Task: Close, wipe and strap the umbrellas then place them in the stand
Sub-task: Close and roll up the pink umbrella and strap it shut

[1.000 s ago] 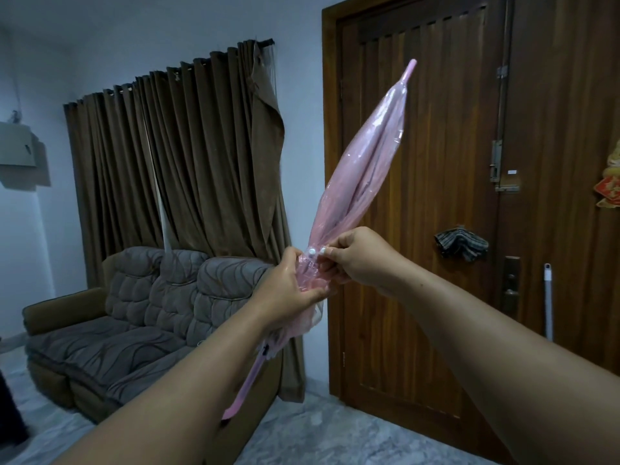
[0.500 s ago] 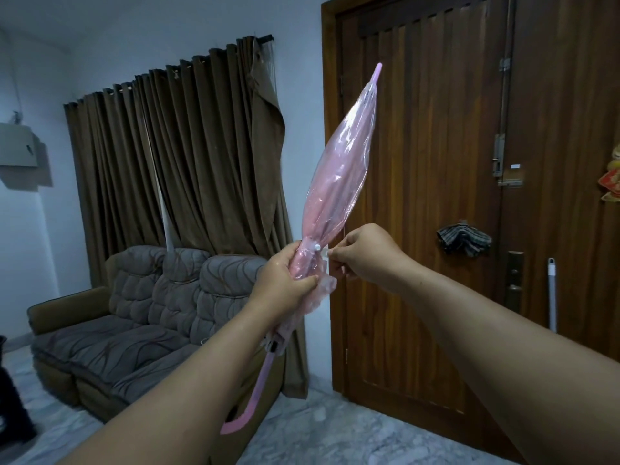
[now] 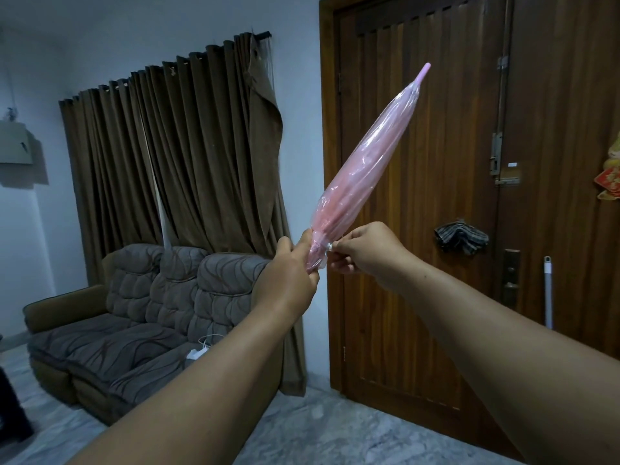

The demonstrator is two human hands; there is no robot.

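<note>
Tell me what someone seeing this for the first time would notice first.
A closed pink umbrella slants up across the middle, its tip toward the wooden door on the right. The left hand grips its lower end while the right hand pinches the strap there. Behind on the left sit a sofa and brown curtains.

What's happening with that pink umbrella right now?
A person holds a closed pink umbrella out in front, tip up toward the wooden door. The left hand grips the bunched canopy low down, and the right hand pinches the small strap beside it. No stand shows.
</note>
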